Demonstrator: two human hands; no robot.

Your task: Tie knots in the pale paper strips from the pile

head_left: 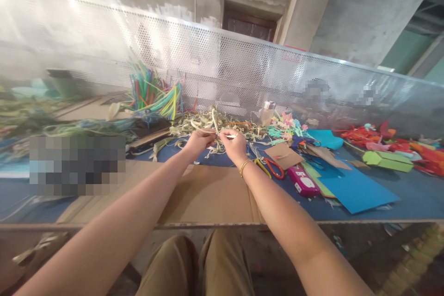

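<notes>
Both of my hands are close together over the far edge of the brown cardboard [208,194]. My left hand [200,141] pinches a pale, cream-coloured strip [215,120], which loops upward between the hands. Fingertips of my right hand [234,142] are closed on the same strip, and a short end of it sticks out to the right. What the strip is made of cannot be told. Just behind the hands lies a tangled heap of dry, straw-coloured strips [183,126]. A gold bracelet [244,166] circles my right wrist.
Orange-handled scissors [274,169], a magenta box [303,181] and blue sheets [360,189] lie to the right. Behind left stands a bundle of coloured tubes [152,90]. A clear bottle [268,113] stands near the perforated metal screen [239,69]. Red and orange pieces [364,138] lie far right.
</notes>
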